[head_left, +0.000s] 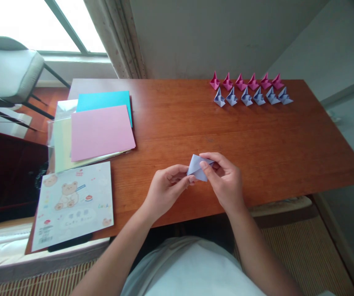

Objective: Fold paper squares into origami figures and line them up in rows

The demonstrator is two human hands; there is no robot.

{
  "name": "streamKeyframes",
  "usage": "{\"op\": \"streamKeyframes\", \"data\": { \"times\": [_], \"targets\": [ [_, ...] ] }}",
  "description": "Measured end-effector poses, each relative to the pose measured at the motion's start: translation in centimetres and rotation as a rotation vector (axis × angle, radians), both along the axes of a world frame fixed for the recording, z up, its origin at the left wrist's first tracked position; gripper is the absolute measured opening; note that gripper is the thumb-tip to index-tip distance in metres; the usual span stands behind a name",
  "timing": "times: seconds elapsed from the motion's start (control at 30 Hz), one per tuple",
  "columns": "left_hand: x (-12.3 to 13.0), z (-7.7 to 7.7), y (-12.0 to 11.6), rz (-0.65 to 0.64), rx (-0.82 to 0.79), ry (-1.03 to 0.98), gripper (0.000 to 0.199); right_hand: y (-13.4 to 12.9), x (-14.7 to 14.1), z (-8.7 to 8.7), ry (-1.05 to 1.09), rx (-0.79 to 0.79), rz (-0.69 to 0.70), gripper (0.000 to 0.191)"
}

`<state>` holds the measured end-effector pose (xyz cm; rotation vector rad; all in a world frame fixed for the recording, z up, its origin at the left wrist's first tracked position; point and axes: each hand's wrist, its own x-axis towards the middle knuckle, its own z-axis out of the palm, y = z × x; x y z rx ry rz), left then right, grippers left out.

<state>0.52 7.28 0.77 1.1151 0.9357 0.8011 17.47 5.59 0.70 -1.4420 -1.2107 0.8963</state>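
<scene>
One wooden table (171, 119) — curtain (115, 37) behind (window (41, 24) beside).

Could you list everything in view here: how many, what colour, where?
Folded paper: one, pale purple, between the hands
Folded pink figures: six, far right, back row
Folded purple figures: six, pale, row in front
Pink paper: stack, on the left pile
Blue paper: count unclear, behind the pink
Yellow paper: count unclear, partly under the pink
Bear-printed sheet: one, whitish, near left
Table: one, brown, centre
Chair: one, grey, far left
Window: one, bright, upper left
Curtain: one, beige, beside the window
Walls: grey, back and right
Shirt: one, pale, bottom
Left hand, right hand: two, bare, at the paper
</scene>
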Motion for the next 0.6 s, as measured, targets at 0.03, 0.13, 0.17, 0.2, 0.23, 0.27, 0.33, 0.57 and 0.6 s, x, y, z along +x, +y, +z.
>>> {"op": "streamKeyframes", "data": {
  "times": [0.03, 0.13, 0.17, 0.2, 0.23, 0.27, 0.33, 0.57, 0.6],
  "targets": [
    [0.0, 0.0, 0.0, 0.001, -0.007, -0.001, 0.022, 0.0, 0.0, 0.0, -0.006, 0.004, 0.001, 0.017],
    [-0.1, -0.1, 0.1, 0.003, -0.028, -0.013, 0.023, -0.1, -0.1, 0.2, -0.032, 0.015, -0.002, 0.016],
    [-0.2, -0.1, 0.1, 0.004, -0.034, -0.018, 0.023, -0.1, -0.1, 0.3, -0.045, 0.022, -0.004, 0.015],
    [-0.2, -0.2, 0.1, 0.003, -0.04, -0.024, 0.022, -0.1, -0.1, 0.4, -0.06, 0.031, -0.006, 0.015],
    [-0.2, -0.2, 0.1, 0.003, -0.045, -0.03, 0.021, -0.1, -0.2, 0.5, -0.073, 0.041, -0.006, 0.014],
    [-0.2, -0.2, 0.1, 0.003, -0.045, -0.038, 0.02, -0.2, -0.2, 0.5, -0.083, 0.053, -0.007, 0.013],
    [-0.2, -0.2, 0.1, 0.004, -0.031, -0.046, 0.018, -0.1, -0.2, 0.6, -0.095, 0.075, -0.01, 0.012],
    [-0.1, -0.5, 0.0, 0.027, 0.016, -0.029, 0.02, 0.2, 0.4, 1.1, -0.154, 0.096, 0.082, 0.009],
    [-0.1, -0.5, 0.0, 0.022, 0.01, -0.027, 0.019, 0.3, 0.5, 1.2, -0.175, 0.098, 0.114, 0.009]
  ]
}}
